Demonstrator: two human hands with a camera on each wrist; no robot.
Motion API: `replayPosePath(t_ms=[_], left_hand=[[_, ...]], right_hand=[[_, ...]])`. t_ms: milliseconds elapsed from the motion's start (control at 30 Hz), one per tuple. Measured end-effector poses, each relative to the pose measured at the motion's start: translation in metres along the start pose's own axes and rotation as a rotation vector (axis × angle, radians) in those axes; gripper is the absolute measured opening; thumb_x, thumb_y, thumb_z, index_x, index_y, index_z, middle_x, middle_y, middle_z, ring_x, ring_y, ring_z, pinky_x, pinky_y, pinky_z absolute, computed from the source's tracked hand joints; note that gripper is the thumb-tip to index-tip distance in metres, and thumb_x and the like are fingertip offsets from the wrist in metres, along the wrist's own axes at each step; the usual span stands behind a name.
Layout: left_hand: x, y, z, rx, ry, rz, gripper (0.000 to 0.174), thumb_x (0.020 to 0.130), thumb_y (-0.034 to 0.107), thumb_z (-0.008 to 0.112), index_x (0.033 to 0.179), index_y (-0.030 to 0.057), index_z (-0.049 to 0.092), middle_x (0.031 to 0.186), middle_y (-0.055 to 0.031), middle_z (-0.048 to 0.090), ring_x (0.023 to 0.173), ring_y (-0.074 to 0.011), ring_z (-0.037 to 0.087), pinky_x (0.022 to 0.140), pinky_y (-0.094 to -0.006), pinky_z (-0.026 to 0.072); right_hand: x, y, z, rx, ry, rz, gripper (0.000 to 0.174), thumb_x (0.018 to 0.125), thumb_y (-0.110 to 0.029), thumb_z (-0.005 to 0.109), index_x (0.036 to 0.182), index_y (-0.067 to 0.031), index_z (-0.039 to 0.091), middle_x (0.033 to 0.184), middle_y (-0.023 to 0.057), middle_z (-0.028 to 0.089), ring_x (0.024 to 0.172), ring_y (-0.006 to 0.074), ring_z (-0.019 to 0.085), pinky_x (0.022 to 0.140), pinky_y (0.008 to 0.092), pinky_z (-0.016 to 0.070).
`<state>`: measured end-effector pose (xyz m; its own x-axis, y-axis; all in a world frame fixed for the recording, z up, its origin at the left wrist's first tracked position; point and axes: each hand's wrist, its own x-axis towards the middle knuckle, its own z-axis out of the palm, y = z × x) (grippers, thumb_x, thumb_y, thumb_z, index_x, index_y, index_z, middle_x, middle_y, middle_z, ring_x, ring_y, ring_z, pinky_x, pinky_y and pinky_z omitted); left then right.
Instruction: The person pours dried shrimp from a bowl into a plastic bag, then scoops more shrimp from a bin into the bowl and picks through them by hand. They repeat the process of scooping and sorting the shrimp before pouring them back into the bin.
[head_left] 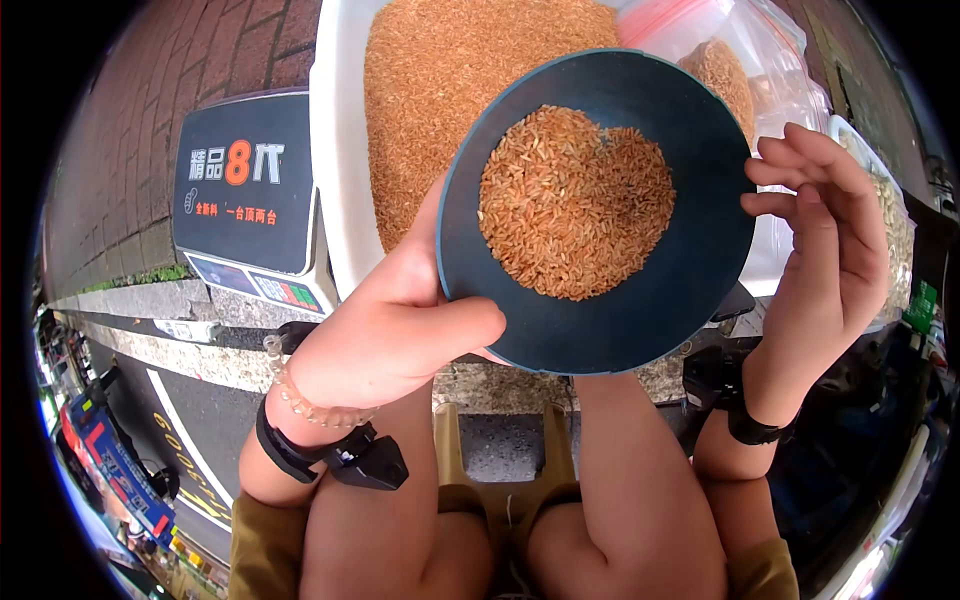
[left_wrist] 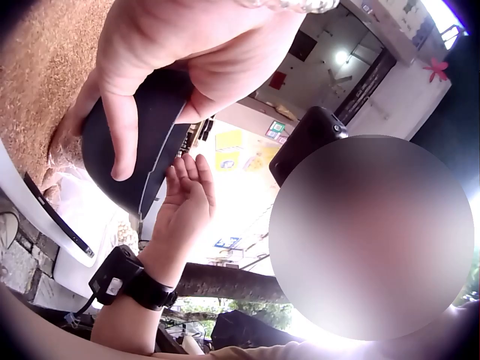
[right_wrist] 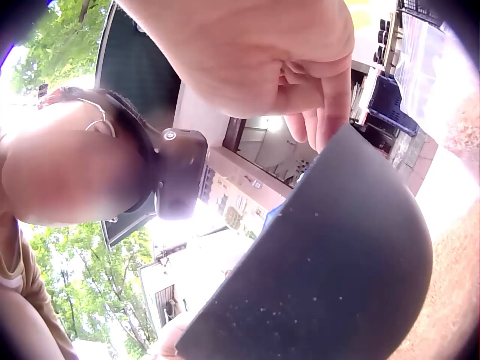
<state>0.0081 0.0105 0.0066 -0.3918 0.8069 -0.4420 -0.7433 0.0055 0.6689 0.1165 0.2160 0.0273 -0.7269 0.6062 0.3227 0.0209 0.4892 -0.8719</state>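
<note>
In the head view a round dark blue bowl (head_left: 600, 335) is tipped so that its inside faces up, with a heap of reddish-brown rice grains (head_left: 575, 205) in it. My left hand (head_left: 385, 325) grips the bowl's left side, thumb along the rim and fingers behind. The left wrist view shows a finger of that hand pressed along the bowl's dark outer wall (left_wrist: 150, 112). At the right rim is my right hand (head_left: 825, 255), its fingers loosely bent and fingertips right at the edge. Some grain in the bowl lies in the right hand's shade.
Beneath the bowl a white tub (head_left: 338, 150) holds a bed of similar grain (head_left: 430, 90). A black-topped scale (head_left: 245, 190) stands left of it. Clear plastic bags (head_left: 785, 60), one with grain, lie at the right. A yellow-brown stool (head_left: 447, 450) is between the legs.
</note>
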Motion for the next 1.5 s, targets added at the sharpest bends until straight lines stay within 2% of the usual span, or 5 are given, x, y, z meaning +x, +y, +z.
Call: replayPosePath(t_ms=[500,567,1100,1200,1500], left_hand=[[0.000,0.005,-0.003,0.072,-0.044,-0.093,0.081,0.068,-0.012,0.045,0.138,0.0063,0.008,0.131,-0.0049,0.032,0.118,-0.0118,0.030,0.097,-0.0267,0.0267],[-0.001,-0.003,-0.006,-0.020,0.011,0.029,0.053,0.067,-0.016,0.046,0.118,-0.0026,0.042,0.109,-0.0097,0.054,0.100,-0.0167,0.052,0.081,-0.0265,0.0415],[-0.001,-0.001,-0.013,-0.033,0.083,-0.088,0.052,0.067,-0.016,0.045,0.117,-0.0020,0.043,0.106,-0.0112,0.055,0.099,-0.0202,0.053,0.083,-0.0304,0.0421],[0.000,0.005,-0.008,0.076,0.039,-0.163,0.079,0.067,-0.011,0.044,0.137,0.0070,0.012,0.120,-0.0023,0.039,0.099,-0.0079,0.040,0.080,-0.0223,0.0373],[-0.003,-0.005,-0.012,-0.021,0.089,-0.034,0.053,0.066,-0.017,0.044,0.117,-0.0026,0.042,0.108,-0.0127,0.054,0.099,-0.0216,0.053,0.083,-0.0307,0.0425]], right_hand=[[0.002,0.022,0.010,0.379,-0.018,0.363,0.028,0.085,-0.001,0.037,0.109,0.0063,0.050,0.097,0.0108,0.060,0.085,0.0113,0.056,0.076,0.0208,0.0436],[-0.005,0.024,0.010,0.476,-0.119,0.491,0.028,0.088,-0.006,0.035,0.109,0.0053,0.050,0.096,0.0086,0.060,0.084,0.0092,0.056,0.075,0.0195,0.0435],[-0.007,0.018,0.016,0.497,-0.150,0.503,0.028,0.091,-0.014,0.034,0.105,0.0022,0.052,0.089,0.0010,0.058,0.078,0.0033,0.052,0.068,0.0153,0.0405],[-0.007,0.019,0.016,0.493,-0.153,0.537,0.029,0.091,-0.013,0.033,0.105,0.0022,0.052,0.090,0.0012,0.058,0.078,0.0034,0.051,0.068,0.0154,0.0404],[-0.008,0.024,0.016,0.539,-0.171,0.545,0.030,0.090,-0.010,0.031,0.105,0.0026,0.052,0.089,0.0018,0.058,0.079,0.0038,0.052,0.068,0.0156,0.0403]])
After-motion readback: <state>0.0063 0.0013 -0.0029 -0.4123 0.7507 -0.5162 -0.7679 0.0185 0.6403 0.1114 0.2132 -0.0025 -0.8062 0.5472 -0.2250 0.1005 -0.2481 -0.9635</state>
